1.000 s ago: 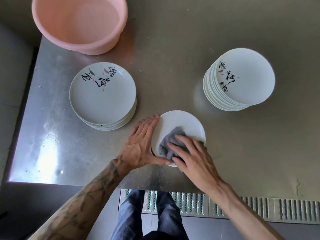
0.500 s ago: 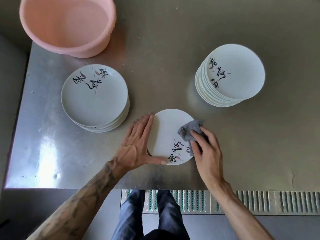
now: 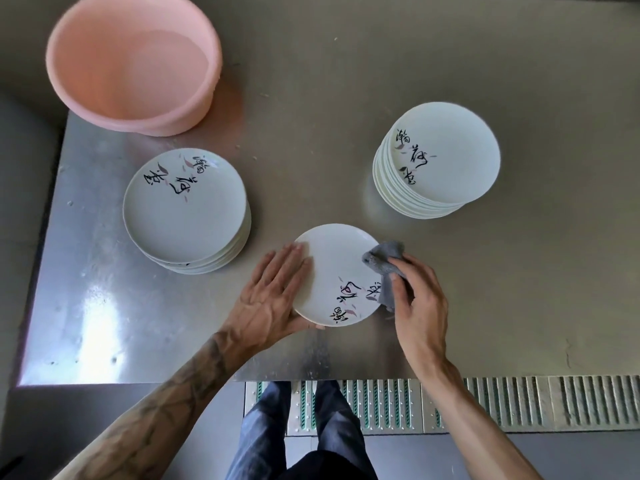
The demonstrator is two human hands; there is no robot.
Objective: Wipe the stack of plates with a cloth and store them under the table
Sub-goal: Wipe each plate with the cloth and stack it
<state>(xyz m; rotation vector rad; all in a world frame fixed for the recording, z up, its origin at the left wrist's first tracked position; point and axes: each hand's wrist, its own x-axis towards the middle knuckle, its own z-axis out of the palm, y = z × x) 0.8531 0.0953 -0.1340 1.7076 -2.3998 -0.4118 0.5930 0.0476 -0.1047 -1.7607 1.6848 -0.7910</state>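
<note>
On the steel table (image 3: 519, 306), right hand (image 3: 420, 306) holds cloth (image 3: 384, 259) against plate (image 3: 336, 268).

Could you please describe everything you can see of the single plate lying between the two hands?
The single plate is round, white and glossy, apparently ceramic, with black brush lettering and pinkish marks toward its near-right edge. It lies flat, face up, on the metal table, apart from the left stack and the right stack. The left hand rests flat-fingered on its left rim; the grey cloth, held by the right hand, touches its right rim.
</note>
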